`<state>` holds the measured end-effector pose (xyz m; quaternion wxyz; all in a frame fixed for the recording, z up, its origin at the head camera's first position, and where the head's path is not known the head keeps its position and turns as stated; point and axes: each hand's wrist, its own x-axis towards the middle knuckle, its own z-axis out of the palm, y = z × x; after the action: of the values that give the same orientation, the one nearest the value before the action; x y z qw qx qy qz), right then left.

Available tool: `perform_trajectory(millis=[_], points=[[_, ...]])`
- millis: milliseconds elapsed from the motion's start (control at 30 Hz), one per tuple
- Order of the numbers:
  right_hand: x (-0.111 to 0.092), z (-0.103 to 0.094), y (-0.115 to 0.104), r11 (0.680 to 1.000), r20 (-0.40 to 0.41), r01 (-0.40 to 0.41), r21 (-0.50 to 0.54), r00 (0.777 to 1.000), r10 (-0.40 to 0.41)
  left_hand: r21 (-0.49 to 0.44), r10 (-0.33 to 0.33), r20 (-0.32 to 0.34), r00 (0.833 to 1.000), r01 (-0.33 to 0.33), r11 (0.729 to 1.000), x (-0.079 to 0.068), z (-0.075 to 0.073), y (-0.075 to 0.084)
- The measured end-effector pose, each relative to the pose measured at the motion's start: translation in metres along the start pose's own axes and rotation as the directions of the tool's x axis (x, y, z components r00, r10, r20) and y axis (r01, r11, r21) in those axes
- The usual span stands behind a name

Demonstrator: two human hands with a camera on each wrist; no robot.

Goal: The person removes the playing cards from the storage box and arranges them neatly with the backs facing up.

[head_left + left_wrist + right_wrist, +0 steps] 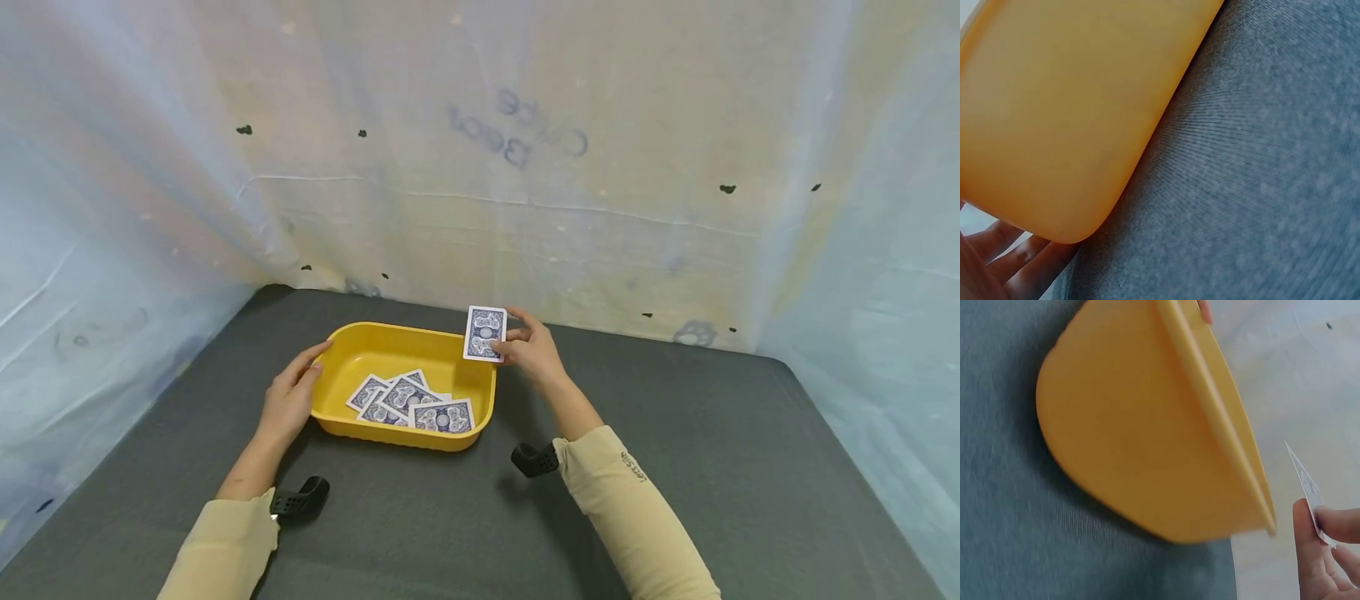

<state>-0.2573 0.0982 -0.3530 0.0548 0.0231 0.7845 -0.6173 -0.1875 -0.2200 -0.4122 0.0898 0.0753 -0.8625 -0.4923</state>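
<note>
A playing card point(486, 332) with a blue patterned back is pinched between the thumb and fingers of my right hand point(531, 350). It stands above the right end of a yellow plastic tub point(401, 332). In the right wrist view the card point(1305, 481) shows nearly edge-on, beyond the tub's rim. My left hand point(288, 400) grips the tub's left end at the rim; in the left wrist view its fingers point(1013, 259) lie by the tub's lower corner. Several playing cards point(442, 417) lie overlapping inside the tub, patterned backs up, mostly toward the near side.
The tub rests on a dark grey cloth-covered table point(675, 467). Translucent plastic sheeting point(480, 233) with faint writing and small dark spots hangs behind the table and along both sides. A black band point(300, 500) is on each wrist.
</note>
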Motion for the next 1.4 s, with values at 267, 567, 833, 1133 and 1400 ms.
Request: perform_trajectory(millis=[267,567,833,1133,1400], points=[[0.007,-0.018,0.010,0.999,-0.056,-0.004,-0.034,0.998,0.002,0.009,0.001,-0.010,1.000,-0.001,1.000,0.002,0.000,-0.001],[0.018,-0.030,0.031,0.997,-0.122,0.016,-0.075,0.992,-0.026,0.002,-0.016,0.002,1.000,0.016,1.000,0.002,-0.001,0.000],[0.027,-0.039,0.057,0.980,-0.144,0.027,-0.198,0.988,-0.057,0.001,-0.003,-0.003,1.000,0.003,1.000,0.000,0.001,-0.001],[0.034,-0.043,0.074,0.959,-0.178,0.002,-0.284,0.983,-0.055,-0.003,-0.002,0.004,1.000,0.002,1.000,-0.001,0.002,-0.001],[0.037,-0.043,0.074,0.924,-0.185,0.010,-0.382,0.979,-0.087,-0.002,-0.004,-0.003,1.000,0.004,1.000,-0.002,0.003,-0.002]])
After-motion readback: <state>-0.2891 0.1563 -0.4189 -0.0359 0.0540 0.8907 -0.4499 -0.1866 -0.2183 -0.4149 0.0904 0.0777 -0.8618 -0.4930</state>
